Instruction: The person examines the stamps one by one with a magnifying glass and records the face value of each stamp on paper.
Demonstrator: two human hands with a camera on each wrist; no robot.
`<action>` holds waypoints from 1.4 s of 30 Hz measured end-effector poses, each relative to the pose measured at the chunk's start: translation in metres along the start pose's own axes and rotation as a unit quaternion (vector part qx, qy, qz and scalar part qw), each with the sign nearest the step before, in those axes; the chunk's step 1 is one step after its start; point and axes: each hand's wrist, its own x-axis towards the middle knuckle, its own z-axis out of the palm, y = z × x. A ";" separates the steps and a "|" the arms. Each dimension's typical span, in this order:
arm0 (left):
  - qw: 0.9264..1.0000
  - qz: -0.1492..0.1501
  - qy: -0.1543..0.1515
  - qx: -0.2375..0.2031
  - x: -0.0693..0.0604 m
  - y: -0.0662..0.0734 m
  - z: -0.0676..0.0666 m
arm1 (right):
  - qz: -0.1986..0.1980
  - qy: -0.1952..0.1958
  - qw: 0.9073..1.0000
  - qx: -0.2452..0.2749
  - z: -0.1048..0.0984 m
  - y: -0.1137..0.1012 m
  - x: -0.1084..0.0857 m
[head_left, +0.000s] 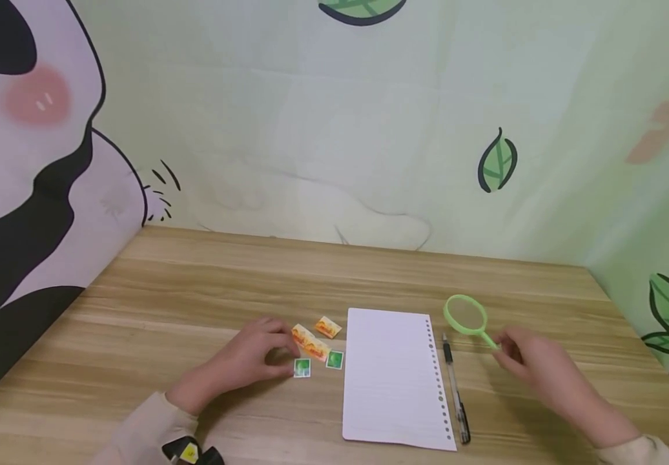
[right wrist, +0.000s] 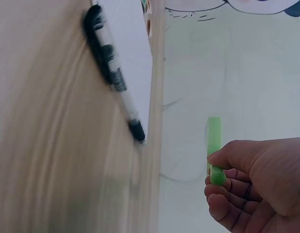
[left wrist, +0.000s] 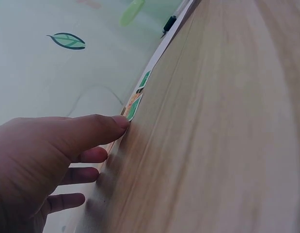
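My right hand (head_left: 535, 365) pinches the handle of a light green magnifying glass (head_left: 485, 337); the right wrist view shows its green edge (right wrist: 214, 133) raised off the table. On the left, my left hand (head_left: 247, 358) rests by several small stamp-like paper pieces, its fingers loosely bent and apart. Its thumb tip is at the edge of a green piece (head_left: 302, 368), seen also in the left wrist view as a green piece (left wrist: 134, 108). Beyond the fingertips lie an orange strip (head_left: 310, 342), a smaller orange piece (head_left: 327, 327) and a second green piece (head_left: 334, 360).
A lined white sheet (head_left: 395, 378) with punched holes down its right side lies between the hands. Along that side is a black-and-clear pen (head_left: 456, 391). The wooden table (head_left: 241, 271) ends at a printed backdrop (head_left: 288, 129).
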 end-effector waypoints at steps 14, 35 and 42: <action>1.000 -0.020 -0.021 -0.005 0.000 0.003 -0.004 | -0.091 0.016 0.995 0.028 0.007 -0.048 0.021; 1.000 0.005 -0.011 0.017 0.000 0.005 -0.003 | -0.230 0.019 0.973 0.008 0.042 -0.104 0.024; 1.000 0.011 -0.007 0.018 -0.001 0.005 -0.003 | -0.268 0.021 0.963 0.003 0.049 -0.112 0.026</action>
